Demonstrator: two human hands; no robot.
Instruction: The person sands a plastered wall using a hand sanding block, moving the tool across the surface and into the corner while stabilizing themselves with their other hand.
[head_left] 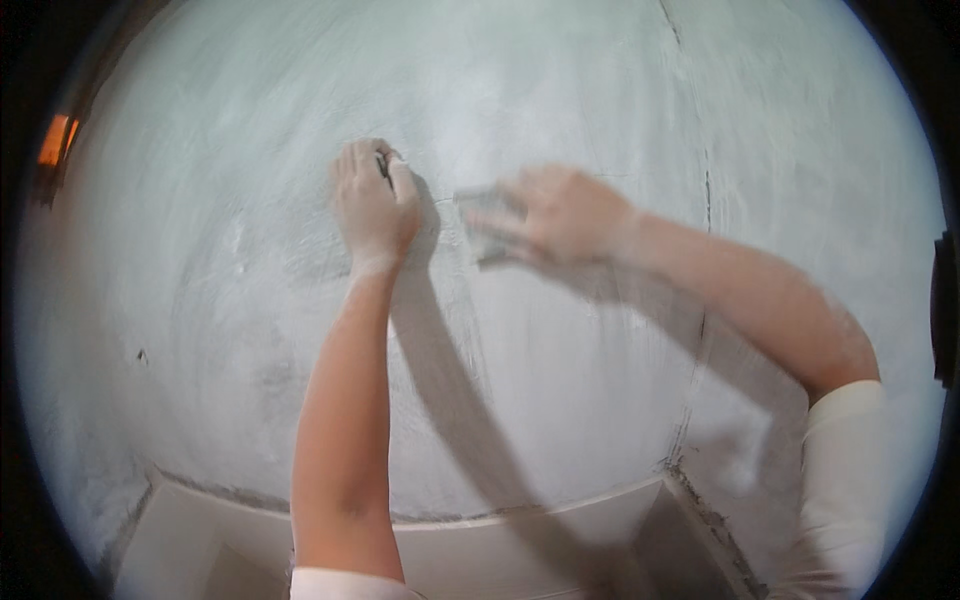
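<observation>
A pale grey-green plastered wall (560, 370) fills most of the view, with smears and streaks over its surface. My left hand (375, 205) is up against it, fingers closed around a small dark object (383, 168). Only a sliver of that object shows between thumb and fingers, so its kind is hidden. To the right, my right hand (575, 215) is smeared by motion and grips a flat, grey-edged putty scraper (492, 262). Its fingers lie over the scraper, whose left edge faces my left hand close to the wall.
A long crack (708, 200) runs down the wall on the right. Below, a pale boxed recess (470, 550) with rough-edged borders meets the wall. An orange lit patch (57, 140) shows at the far left, and a dark object (943, 310) at the right rim. Shadows of both arms fall on the wall.
</observation>
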